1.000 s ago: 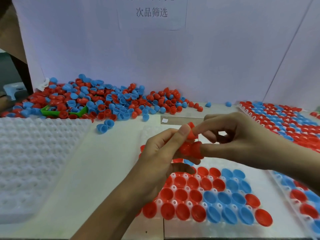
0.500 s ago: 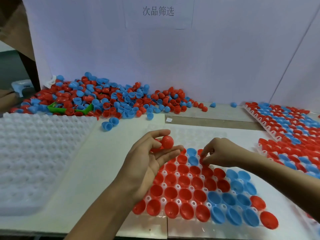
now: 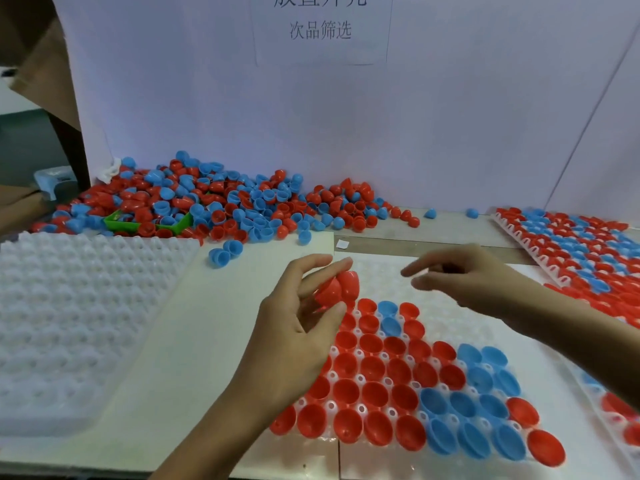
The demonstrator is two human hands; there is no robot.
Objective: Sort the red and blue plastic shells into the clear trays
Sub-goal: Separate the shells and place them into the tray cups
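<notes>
My left hand [image 3: 298,334] holds a small stack of red shells [image 3: 337,291] between thumb and fingers, just above the far left corner of the clear tray [image 3: 446,313]. That tray lies in front of me with rows of red shells [image 3: 372,368] and blue shells [image 3: 464,407] seated open side up. My right hand [image 3: 464,275] hovers over the tray's bare far part, fingers spread and pointing left, with nothing in it. A big loose pile of red and blue shells [image 3: 221,206] lies at the back against the wall.
A stack of bare white trays [image 3: 69,306] fills the left side. At the far right a filled tray [image 3: 581,244] leans, and another tray [image 3: 620,410] shows under my right forearm. A green scoop [image 3: 131,221] sits in the pile. A paper-covered wall stands behind.
My right hand has lifted off the tray's shells and moved back and right, now empty. My left hand still holds the red shells, slightly raised.
</notes>
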